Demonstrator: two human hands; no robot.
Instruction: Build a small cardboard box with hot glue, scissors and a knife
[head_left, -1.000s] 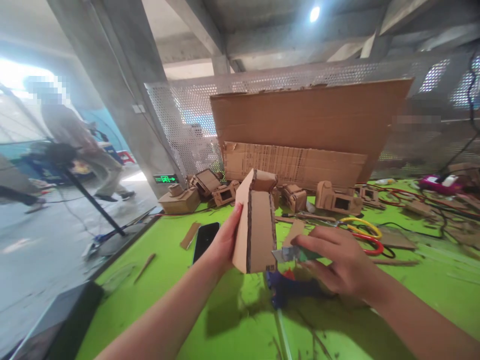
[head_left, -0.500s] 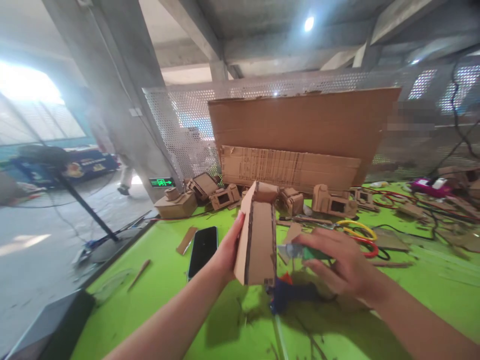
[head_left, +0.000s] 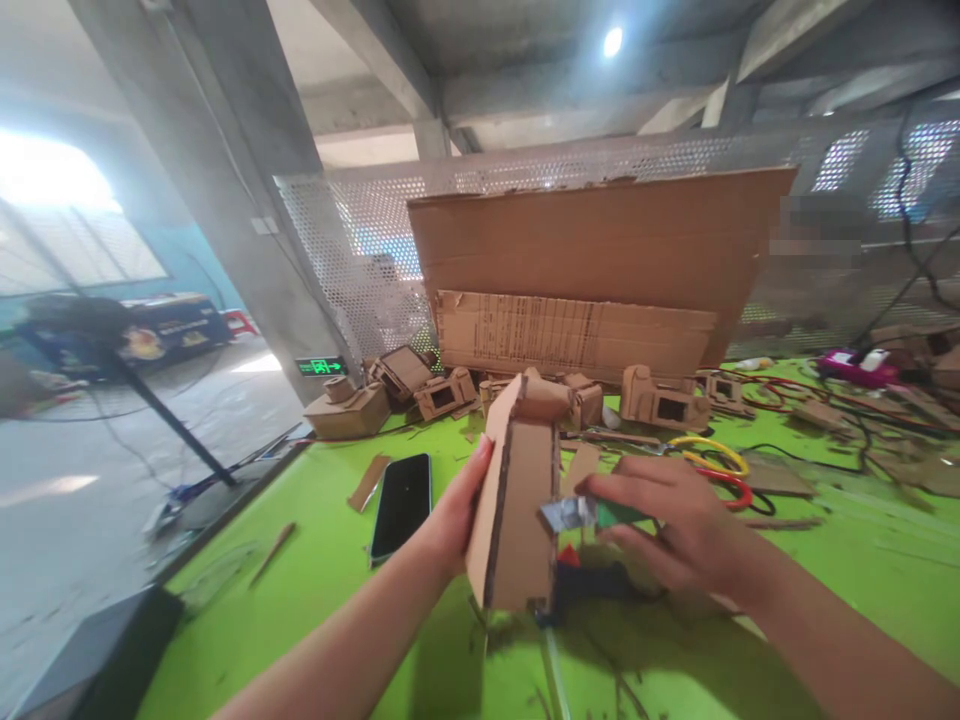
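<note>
My left hand (head_left: 459,510) grips the left side of an angular cardboard piece (head_left: 523,510), tilted above the green table. In my right hand (head_left: 667,515) is a green-handled knife (head_left: 619,514), its wide grey blade pointing left. The blade tip overlaps the right edge of the cardboard; whether it cuts in is hard to tell. Below the knife, partly hidden behind the cardboard, lies a dark blue tool (head_left: 596,580) with an orange-red part. A black phone (head_left: 402,508) rests on the table left of the cardboard piece.
Several small cardboard camera-like models (head_left: 666,400) line the back of the green table (head_left: 315,600), before a large upright cardboard sheet (head_left: 600,235). Yellow and red cables (head_left: 709,455) lie at right. Thin scraps are scattered about, and a dark box (head_left: 97,650) stands at front left.
The cardboard piece has dropped slightly and tilted. My right hand has moved a little left, bringing the knife blade over the cardboard's right edge. The camera view has shifted slightly.
</note>
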